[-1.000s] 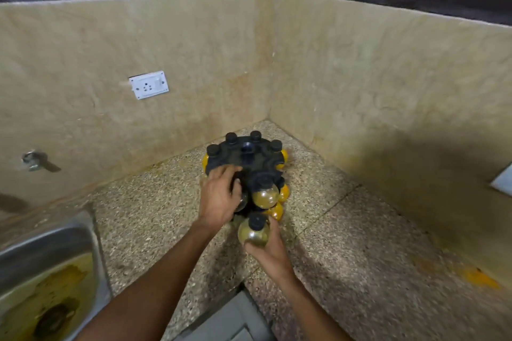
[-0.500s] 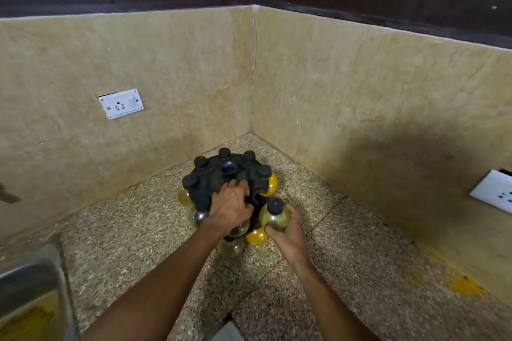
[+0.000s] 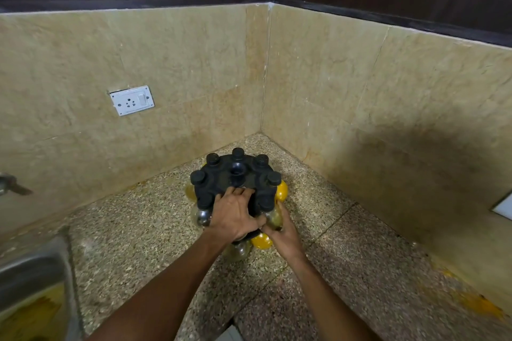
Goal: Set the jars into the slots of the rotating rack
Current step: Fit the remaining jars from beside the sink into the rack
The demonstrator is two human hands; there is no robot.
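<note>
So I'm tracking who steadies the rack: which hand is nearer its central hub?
Left. The left hand lies on the rack's top, fingertips just short of the central hub. The right hand is lower, at the jar on the rim.

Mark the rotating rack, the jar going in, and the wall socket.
rotating rack (image 3: 221, 178): head view, bare black top plate.
jar (image 3: 274, 219): head view, glass body under the right hand's (image 3: 285, 232) fingers.
wall socket (image 3: 132, 100): head view, white faceplate.

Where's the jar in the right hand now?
In the head view, the jar sits at the rack's near right edge, held by the right hand, beside the left hand.
</note>
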